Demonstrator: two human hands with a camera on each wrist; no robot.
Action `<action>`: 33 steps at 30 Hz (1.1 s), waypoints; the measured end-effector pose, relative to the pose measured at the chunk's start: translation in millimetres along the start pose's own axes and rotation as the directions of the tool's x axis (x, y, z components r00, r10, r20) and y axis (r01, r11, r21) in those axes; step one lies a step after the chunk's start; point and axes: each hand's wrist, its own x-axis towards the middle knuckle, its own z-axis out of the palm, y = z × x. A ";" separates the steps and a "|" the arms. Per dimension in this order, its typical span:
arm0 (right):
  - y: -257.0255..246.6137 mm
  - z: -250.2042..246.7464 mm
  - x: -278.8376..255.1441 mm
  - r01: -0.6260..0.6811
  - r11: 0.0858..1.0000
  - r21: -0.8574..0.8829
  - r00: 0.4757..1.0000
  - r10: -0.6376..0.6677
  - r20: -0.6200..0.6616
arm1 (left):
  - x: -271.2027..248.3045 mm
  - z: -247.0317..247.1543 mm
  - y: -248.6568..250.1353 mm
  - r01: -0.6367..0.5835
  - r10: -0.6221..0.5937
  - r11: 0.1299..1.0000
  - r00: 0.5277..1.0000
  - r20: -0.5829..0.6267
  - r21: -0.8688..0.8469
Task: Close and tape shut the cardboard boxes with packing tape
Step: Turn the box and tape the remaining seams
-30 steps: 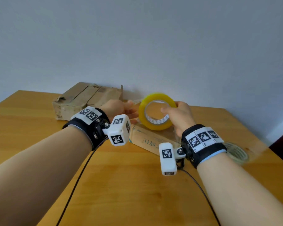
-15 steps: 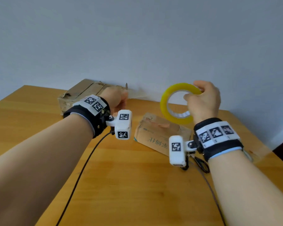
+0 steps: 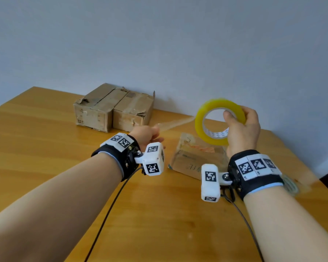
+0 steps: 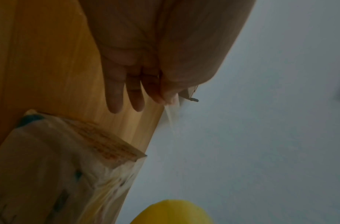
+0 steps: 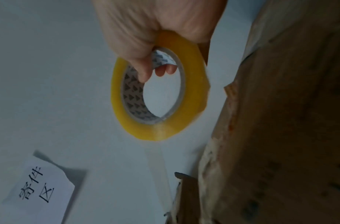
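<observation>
Head view: the right hand [image 3: 241, 129] grips the roll [image 3: 219, 121] raised above the box [image 3: 195, 157] at the desk's [image 3: 45, 148] far edge; since a second ago the strip [image 3: 175, 122] grew longer. Left wrist view: the left hand [image 4: 146, 72] pinches the strip's end. Right wrist view: strip taut, ready for laying.

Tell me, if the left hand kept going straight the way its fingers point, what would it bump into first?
Probably the wall. The left hand, pinching the tape strip, points across bare table toward the gap between the two back boxes and the small box. Depth is unclear, so the back boxes' right corner might come first.
</observation>
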 end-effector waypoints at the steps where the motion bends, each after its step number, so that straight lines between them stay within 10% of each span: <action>1: 2.4 -1.0 -2.0 0.036 0.999 0.016 0.999 -0.036 -0.008 | 2.4 -2.1 1.9 -0.015 0.015 1.000 1.000 0.000 -0.014; 33: 27.2 -23.2 -4.0 0.149 0.986 0.078 0.981 -0.137 -0.139 | 35.3 24.8 -19.4 0.224 -0.230 0.876 0.972 -0.038 0.427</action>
